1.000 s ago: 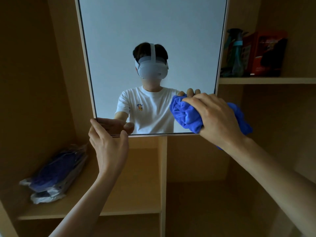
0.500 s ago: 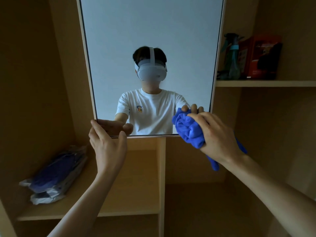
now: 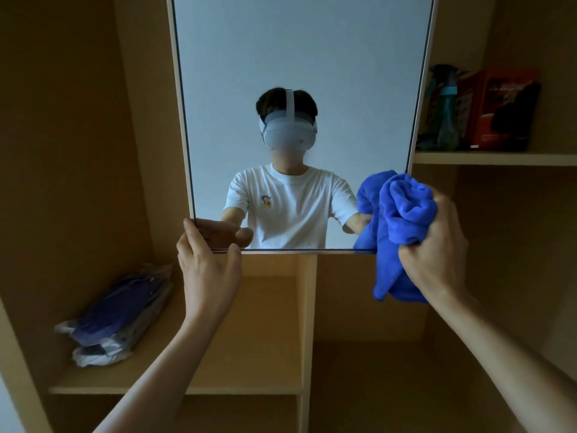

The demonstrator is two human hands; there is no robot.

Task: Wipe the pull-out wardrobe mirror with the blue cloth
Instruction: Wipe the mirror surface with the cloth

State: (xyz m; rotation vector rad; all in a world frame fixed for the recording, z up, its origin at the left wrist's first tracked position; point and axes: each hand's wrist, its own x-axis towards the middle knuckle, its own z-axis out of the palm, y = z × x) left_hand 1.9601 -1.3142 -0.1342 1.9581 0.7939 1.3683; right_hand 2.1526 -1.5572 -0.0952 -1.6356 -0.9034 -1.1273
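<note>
Pale wooden wardrobe with open shelves, its tall frameless pull-out mirror hanging at centre.

The right hand clenches the bunched blue microfibre cloth at the mirror's lower right corner; the left hand pinches the lower left corner. The mirror's top is cut off.

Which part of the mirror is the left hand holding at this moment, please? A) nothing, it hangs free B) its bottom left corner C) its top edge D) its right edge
B: the left hand grips the bottom left corner of the mirror, thumb on the lower edge, while the right hand holds the blue cloth at the bottom right corner.
</note>
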